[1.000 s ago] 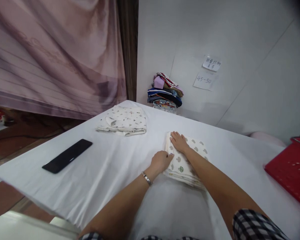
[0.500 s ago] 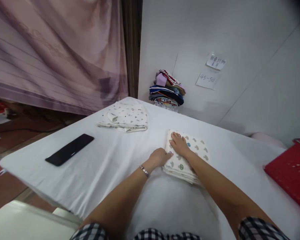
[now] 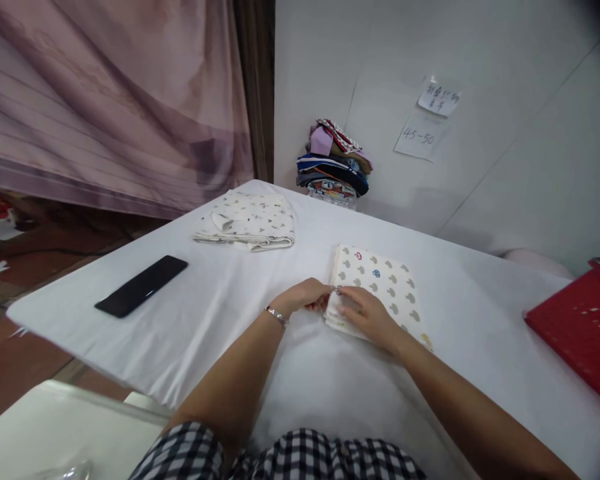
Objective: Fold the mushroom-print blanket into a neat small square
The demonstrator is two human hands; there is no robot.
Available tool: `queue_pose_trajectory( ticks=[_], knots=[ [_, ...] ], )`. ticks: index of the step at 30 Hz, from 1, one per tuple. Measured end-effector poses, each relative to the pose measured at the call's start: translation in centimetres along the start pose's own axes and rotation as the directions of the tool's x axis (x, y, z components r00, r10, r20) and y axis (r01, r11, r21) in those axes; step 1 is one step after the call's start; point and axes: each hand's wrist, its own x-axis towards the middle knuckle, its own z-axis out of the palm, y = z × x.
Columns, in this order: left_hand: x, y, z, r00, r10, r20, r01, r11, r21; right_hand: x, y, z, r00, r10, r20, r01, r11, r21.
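Observation:
A folded white cloth (image 3: 380, 270) with a mushroom print, mostly grey with a few coloured ones, lies on the table in front of me. At its left edge, my left hand (image 3: 307, 294) is closed, with thumb and fingertips on the edge and the other fingers curled under. My right hand (image 3: 373, 319) rests over the near left part of the cloth, its thumb and fingers drawn together on the same edge, close to my left fingertips. Part of the near edge is hidden under my right hand and forearm.
A second folded printed cloth (image 3: 260, 220) lies toward the table's far left corner. A black phone (image 3: 143, 287) is nearer the left edge. Folded fabrics form a stack (image 3: 334, 163) by the wall. A red basket (image 3: 580, 320) stands at the right, a pale stool (image 3: 75, 420) below left.
My right hand has slid from the top of the cloth down to its near left edge, uncovering more print. My left hand stays at the edge, its fingers now more curled.

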Motion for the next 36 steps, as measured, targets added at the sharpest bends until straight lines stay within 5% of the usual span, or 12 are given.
queue_pose_trajectory(
  ticks=[4, 9, 20, 29, 36],
  knots=[
    [0.1, 0.0, 0.2, 0.999, 0.026, 0.021, -0.025, 1.0, -0.006, -2.3, -0.9, 1.0, 0.99, -0.136, -0.046, 0.128, 0.979, -0.161],
    [0.1, -0.3, 0.3, 0.999, 0.017, 0.041, -0.015, 0.999, -0.042, -2.4, -0.5, 1.7, 0.984, -0.156, -0.089, 0.132, 0.964, -0.233],
    [-1.6, -1.5, 0.1, 0.992, 0.054, 0.118, -0.036, 0.989, -0.144, -2.8, 0.7, 2.2, 0.968, -0.021, -0.252, 0.042, 0.996, 0.075],
    [-0.9, -2.1, 0.9, 0.994, 0.098, 0.048, -0.088, 0.98, -0.181, -3.2, 0.4, 2.5, 0.962, -0.237, -0.136, 0.196, 0.945, -0.261],
    [-1.5, -1.5, 1.3, 0.995, 0.097, -0.003, -0.095, 0.962, -0.258, -3.3, 0.4, 3.0, 0.953, -0.263, -0.153, 0.197, 0.916, -0.349]
  ],
)
